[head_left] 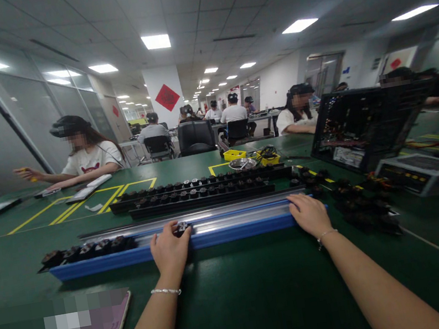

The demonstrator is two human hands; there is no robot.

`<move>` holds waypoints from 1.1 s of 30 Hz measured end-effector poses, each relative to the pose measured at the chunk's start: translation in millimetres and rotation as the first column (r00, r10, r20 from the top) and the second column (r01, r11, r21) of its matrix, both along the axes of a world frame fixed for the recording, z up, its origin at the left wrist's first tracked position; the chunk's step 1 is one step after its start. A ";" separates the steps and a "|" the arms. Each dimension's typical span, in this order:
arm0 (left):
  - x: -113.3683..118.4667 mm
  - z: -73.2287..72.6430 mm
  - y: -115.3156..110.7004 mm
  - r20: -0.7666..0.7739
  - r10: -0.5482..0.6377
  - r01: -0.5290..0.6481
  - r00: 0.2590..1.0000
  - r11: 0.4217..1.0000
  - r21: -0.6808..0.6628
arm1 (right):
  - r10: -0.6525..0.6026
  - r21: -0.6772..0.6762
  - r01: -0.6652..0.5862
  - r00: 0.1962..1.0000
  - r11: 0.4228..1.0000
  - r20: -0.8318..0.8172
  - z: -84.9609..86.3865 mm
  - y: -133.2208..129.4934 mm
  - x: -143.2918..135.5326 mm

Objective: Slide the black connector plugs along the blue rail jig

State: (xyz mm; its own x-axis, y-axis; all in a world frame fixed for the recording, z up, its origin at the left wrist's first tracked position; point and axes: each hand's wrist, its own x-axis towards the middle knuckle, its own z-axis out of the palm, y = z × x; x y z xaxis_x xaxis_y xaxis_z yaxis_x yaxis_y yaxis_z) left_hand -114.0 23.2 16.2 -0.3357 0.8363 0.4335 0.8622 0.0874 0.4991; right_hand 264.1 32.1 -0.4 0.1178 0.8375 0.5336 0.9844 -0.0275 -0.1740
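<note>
A long blue rail [239,231] with a silver metal channel lies across the green table in front of me. My left hand [170,248] pinches a small black socket-like module [181,227] in the channel, left of the rail's middle; the fingers partly hide it. My right hand [310,214] grips the right end of the rail, fingertips over the far edge and thumb at the near side. Several black modules [102,247] sit in a row at the rail's left end. Just behind stands a dark rail strip [121,228] with a silver face.
Farther back lie two black strips [203,192] filled with modules. Loose black modules [360,202] lie at the right, beside a power supply [427,172] and an open computer case [364,123]. A yellow tray [234,154] stands behind. A pink booklet [112,328] lies front left. People sit around.
</note>
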 end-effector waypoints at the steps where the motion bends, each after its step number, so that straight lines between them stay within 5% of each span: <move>1: 0.0 0.3 -0.2 0.003 -0.002 0.002 1.000 1.000 -0.005 | 0.002 0.003 -0.002 1.000 1.000 0.002 -0.3 0.2 0.3; 33: 3.5 4.7 -2.7 0.058 -0.043 0.044 0.997 0.999 -0.021 | -0.005 -0.005 0.005 1.000 1.000 0.012 2.6 -1.0 -1.5</move>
State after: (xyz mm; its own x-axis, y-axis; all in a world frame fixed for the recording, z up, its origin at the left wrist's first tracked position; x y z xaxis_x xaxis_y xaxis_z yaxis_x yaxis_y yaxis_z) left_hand -110.5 20.5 20.9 -0.3227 0.8598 0.3957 0.8353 0.0622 0.5462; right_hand 262.7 31.1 2.1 0.1150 0.8394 0.5312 0.9863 -0.0328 -0.1617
